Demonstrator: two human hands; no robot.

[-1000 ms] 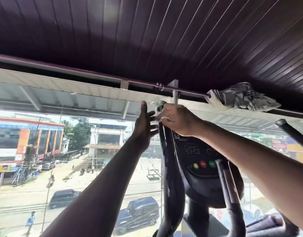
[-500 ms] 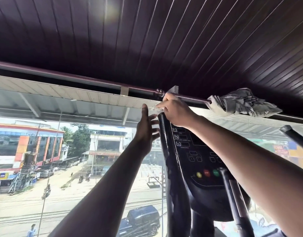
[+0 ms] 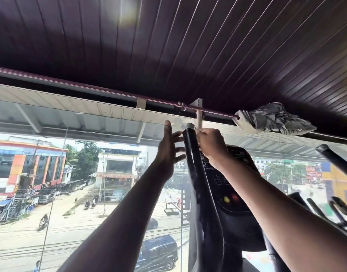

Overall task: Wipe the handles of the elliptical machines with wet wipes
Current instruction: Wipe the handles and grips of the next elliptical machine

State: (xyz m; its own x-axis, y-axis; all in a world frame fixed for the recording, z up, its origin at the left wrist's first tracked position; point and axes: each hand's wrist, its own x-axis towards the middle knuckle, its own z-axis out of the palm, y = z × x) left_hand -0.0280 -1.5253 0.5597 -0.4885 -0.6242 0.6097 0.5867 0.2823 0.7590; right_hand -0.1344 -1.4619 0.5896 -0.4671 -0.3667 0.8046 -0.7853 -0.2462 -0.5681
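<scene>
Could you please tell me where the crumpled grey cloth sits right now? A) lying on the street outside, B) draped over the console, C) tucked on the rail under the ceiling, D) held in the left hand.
C: the crumpled grey cloth rests on the dark rail beneath the ceiling.

1 head-worn view tilts upward, close behind the handle (image 3: 190, 154) at 12 o'clock, facing the window (image 3: 90, 183).
</scene>
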